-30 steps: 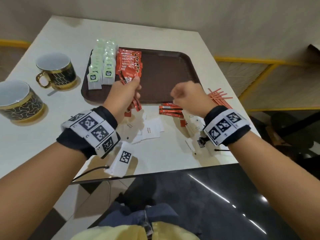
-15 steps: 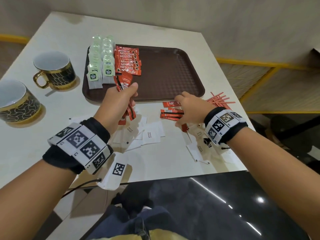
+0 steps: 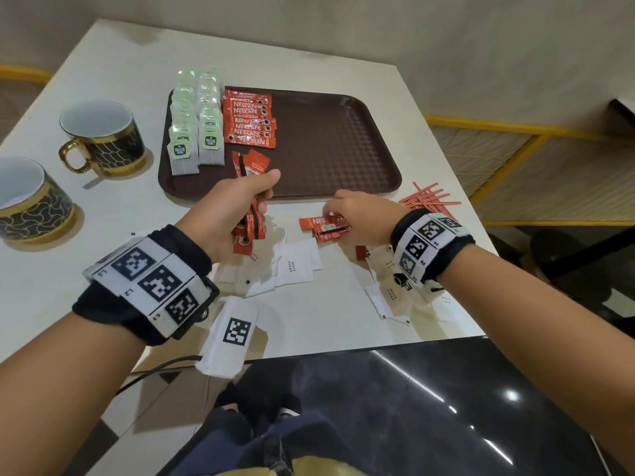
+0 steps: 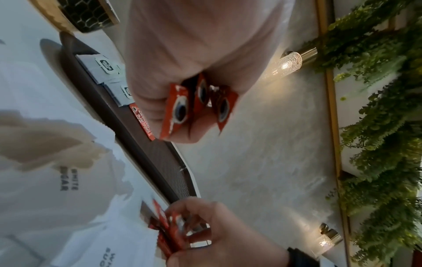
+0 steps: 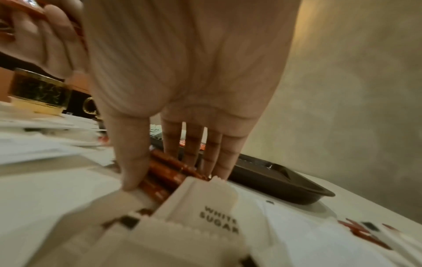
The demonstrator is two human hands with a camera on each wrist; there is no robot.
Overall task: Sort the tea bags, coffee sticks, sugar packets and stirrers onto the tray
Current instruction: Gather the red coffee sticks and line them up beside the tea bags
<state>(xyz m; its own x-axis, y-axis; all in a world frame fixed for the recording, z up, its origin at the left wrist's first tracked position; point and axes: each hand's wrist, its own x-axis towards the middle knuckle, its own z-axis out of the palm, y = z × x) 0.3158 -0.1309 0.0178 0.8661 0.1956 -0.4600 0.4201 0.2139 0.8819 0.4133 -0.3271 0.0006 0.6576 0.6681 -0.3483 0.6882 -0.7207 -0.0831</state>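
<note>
Left hand (image 3: pixel 237 207) clutching bundle of coffee sticks (image 3: pixel 248 197) above tabletop (image 3: pixel 103 269), right hand (image 3: pixel 360 218) pinching loose coffee sticks (image 3: pixel 326 228) beside tray (image 3: pixel 343 149)

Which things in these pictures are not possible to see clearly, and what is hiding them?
- How many coffee sticks the left hand holds: head view, fingers cover the bundle's middle; left wrist view shows only the ends.
- Whether the right hand has lifted the loose sticks: right wrist view is blurred.
- Sugar packets near the right wrist: partly under the wristband, head view.
- Stirrers: too thin to count, head view.
</note>
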